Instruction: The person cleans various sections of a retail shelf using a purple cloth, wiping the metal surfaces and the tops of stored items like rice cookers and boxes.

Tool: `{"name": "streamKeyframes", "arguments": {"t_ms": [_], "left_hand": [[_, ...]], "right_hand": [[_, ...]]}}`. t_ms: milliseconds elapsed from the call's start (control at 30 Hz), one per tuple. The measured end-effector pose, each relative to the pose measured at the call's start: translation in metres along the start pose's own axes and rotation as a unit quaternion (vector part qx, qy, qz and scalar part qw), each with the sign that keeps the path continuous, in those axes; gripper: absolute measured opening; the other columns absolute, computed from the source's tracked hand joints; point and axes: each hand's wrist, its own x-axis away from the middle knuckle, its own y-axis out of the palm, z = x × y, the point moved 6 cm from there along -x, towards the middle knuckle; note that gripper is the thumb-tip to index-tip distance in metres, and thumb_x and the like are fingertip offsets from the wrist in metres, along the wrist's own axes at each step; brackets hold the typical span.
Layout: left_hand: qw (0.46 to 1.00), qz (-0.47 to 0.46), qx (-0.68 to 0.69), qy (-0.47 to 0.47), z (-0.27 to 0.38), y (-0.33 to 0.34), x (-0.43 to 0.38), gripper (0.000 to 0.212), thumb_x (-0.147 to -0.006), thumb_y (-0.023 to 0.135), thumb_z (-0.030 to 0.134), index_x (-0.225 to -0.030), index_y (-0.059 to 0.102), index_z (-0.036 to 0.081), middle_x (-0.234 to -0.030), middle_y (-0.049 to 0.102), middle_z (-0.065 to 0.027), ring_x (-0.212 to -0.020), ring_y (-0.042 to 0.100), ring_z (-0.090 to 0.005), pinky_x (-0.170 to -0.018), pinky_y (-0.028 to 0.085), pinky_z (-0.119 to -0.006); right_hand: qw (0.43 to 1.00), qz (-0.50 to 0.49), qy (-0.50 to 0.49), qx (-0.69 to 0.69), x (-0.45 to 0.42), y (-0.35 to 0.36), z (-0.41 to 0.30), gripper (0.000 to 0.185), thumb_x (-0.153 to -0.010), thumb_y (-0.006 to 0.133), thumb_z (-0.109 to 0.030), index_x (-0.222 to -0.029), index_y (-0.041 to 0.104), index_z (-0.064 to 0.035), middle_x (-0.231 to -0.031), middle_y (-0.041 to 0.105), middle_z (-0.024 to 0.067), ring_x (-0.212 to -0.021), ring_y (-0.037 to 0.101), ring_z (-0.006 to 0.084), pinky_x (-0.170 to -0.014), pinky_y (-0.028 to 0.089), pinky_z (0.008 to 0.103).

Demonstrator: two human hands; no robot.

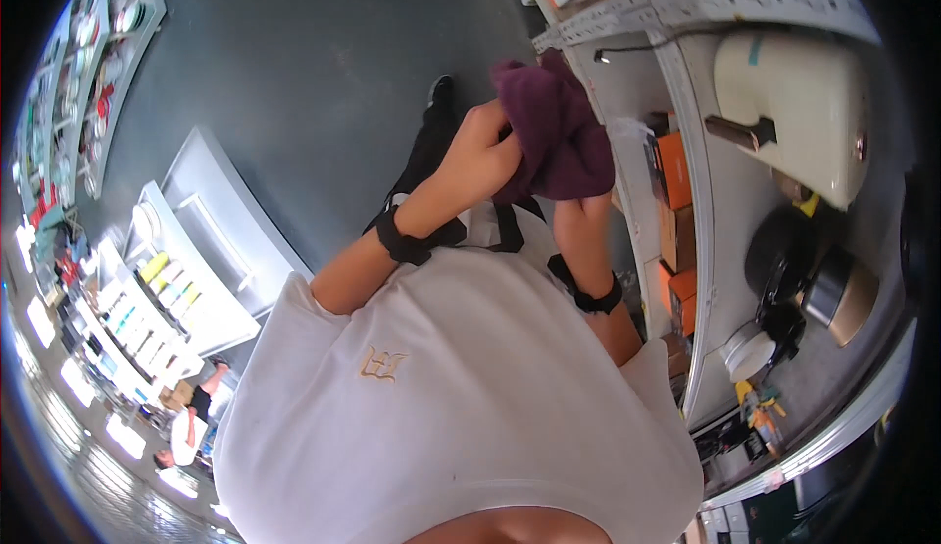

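A bunched dark purple cloth [562,132] is held up in front of me, beside the shelf's edge. My left hand [491,148] grips its left side, with thumb and fingers closed on the fabric. From below, my right hand [584,209] holds the same cloth; folds cover its fingers, and only the heel of the hand and the wrist show. Both wrists wear black bands.
On the white metal shelf [698,176] at right stand a cream appliance [798,103] with a dark handle, a black pan [779,250] and a metallic pot [842,298]. Orange boxes [675,169] sit lower. A white cabinet [220,213] is at left; a person [187,430] is farther off.
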Motion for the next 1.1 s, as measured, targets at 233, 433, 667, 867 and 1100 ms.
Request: {"name": "streamKeyframes", "arguments": {"t_ms": [233,433,667,867,1100], "left_hand": [[1.000,0.028,-0.010,0.001,0.016,-0.108,0.001,0.025,-0.095,0.052,0.013,-0.115,0.060,0.001,-0.098,0.064,-0.0011,-0.090,0.059,-0.0105,-0.076,0.050,-0.028],[0.970,0.108,-0.188,0.111,0.054,-0.266,0.025,0.020,-0.080,0.051,0.001,-0.096,0.062,-0.001,-0.078,0.064,-0.0139,-0.069,0.059,-0.0174,-0.062,0.048,-0.034],[0.982,0.179,0.013,-0.066,0.086,-0.452,0.065,0.023,-0.085,0.051,-0.001,-0.104,0.064,-0.002,-0.088,0.067,-0.0054,-0.078,0.060,-0.0112,-0.068,0.049,-0.028],[0.950,0.300,0.037,-0.073,0.097,-0.582,0.055,0.028,-0.085,0.052,0.002,-0.108,0.067,-0.001,-0.098,0.069,-0.0044,-0.088,0.062,-0.0116,-0.076,0.048,-0.024],[0.836,0.357,0.417,0.027,0.106,-0.730,0.009,0.045,-0.078,0.042,0.001,-0.119,0.057,-0.009,-0.118,0.063,-0.0155,-0.110,0.059,-0.0258,-0.099,0.044,-0.036]], "right_hand": [[0.992,-0.119,-0.036,0.023,-0.038,0.102,-0.012,0.038,-0.090,0.053,-0.003,-0.127,0.050,0.0052,-0.122,0.058,0.0144,-0.114,0.055,0.0238,-0.098,0.041,0.0342],[0.968,-0.224,-0.067,0.086,-0.071,0.242,-0.030,0.041,-0.093,0.053,-0.004,-0.133,0.048,0.0050,-0.127,0.057,0.0115,-0.118,0.051,0.0198,-0.101,0.037,0.0298],[0.952,-0.301,-0.053,-0.007,-0.122,0.425,-0.049,0.038,-0.085,0.055,-0.001,-0.122,0.056,0.0036,-0.120,0.062,0.0184,-0.112,0.059,0.0276,-0.095,0.044,0.0351],[0.919,-0.379,-0.106,0.011,-0.189,0.547,-0.056,0.035,-0.087,0.055,-0.004,-0.121,0.058,0.0024,-0.122,0.062,0.0190,-0.110,0.060,0.0335,-0.095,0.045,0.0380],[0.867,-0.447,-0.208,0.071,-0.316,0.691,-0.056,0.034,-0.082,0.061,-0.006,-0.116,0.062,-0.0023,-0.115,0.063,0.0199,-0.103,0.059,0.0389,-0.090,0.047,0.0403]]}}
